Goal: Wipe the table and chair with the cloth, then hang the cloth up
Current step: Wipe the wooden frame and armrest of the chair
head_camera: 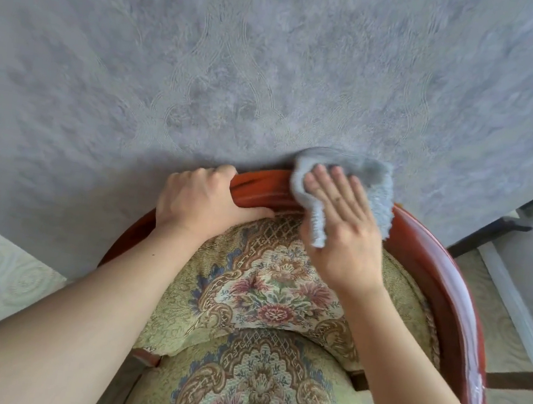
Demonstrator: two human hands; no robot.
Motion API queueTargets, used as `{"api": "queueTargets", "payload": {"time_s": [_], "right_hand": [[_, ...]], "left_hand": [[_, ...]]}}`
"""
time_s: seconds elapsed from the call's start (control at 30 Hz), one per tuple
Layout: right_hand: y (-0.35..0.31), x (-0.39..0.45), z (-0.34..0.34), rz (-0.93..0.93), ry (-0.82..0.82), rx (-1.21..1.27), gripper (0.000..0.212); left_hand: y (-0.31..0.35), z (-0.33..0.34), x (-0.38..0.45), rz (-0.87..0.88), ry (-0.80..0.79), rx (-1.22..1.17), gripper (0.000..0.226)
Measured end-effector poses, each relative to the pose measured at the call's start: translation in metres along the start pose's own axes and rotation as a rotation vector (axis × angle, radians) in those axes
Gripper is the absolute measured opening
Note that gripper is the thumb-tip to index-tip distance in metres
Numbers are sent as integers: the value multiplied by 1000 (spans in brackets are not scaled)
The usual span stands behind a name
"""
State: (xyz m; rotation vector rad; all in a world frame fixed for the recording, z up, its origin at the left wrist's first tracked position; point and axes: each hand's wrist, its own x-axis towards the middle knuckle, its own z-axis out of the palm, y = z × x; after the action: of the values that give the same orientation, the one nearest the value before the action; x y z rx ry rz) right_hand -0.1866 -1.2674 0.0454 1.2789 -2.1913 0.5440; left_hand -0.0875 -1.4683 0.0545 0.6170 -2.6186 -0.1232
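Along the curved top rail of the wooden armchair (261, 189), both hands were at work, each with a separate job. The left hand (202, 199) was wrapped over the rail, fingers curled across its far edge and thumb lying along the near side just above the upholstery; that closed grip looked meant to steady the chair against the push of the wiping. The right hand (343, 229) lay flat on the grey microfibre cloth (377, 194), fingers straight, close together and pointing toward the wall, pressing the cloth down onto the rail just to the right of the left hand. A flat palm rather than a pinch probably spread the pressure and kept a broad patch of cloth in contact with the wood. Part of the cloth bunched up beyond the fingertips against the grey patterned wallpaper (273, 69), and a rolled fold hung down beside the thumb over the floral tapestry backrest (275, 299).

The chair stood close against the wall, so the rail's back edge was hard to reach except from above. The matching seat cushion (257, 390) sat below, untouched by either hand. No table showed in view, and nowhere to hang the cloth could be seen, so the chair step appeared under way with hanging yet to come.
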Motion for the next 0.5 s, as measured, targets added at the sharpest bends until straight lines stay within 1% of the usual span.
{"api": "queueTargets", "payload": {"time_s": [0.1, 0.17, 0.27, 0.3, 0.33, 0.37, 0.5], "right_hand": [[23, -30, -12, 207, 102, -58, 47], [27, -44, -14, 357, 168, -81, 47], [4, -35, -4, 596, 259, -66, 46], [-9, -25, 1, 639, 273, -48, 47], [-23, -16, 7, 638, 273, -16, 48], [-37, -8, 13, 593, 258, 28, 49], [-76, 7, 28, 300, 107, 191, 53]], "left_hand": [[-1, 0, 0, 16, 7, 28, 90], [-1, 0, 0, 31, 12, 33, 91], [-2, 1, 0, 28, 0, 31, 90], [-2, 2, 0, 20, -8, 30, 90], [-1, 2, 0, 10, -15, 27, 89], [-1, 2, 0, 1, -15, 21, 88], [1, 2, 1, 0, 15, -10, 74]]}}
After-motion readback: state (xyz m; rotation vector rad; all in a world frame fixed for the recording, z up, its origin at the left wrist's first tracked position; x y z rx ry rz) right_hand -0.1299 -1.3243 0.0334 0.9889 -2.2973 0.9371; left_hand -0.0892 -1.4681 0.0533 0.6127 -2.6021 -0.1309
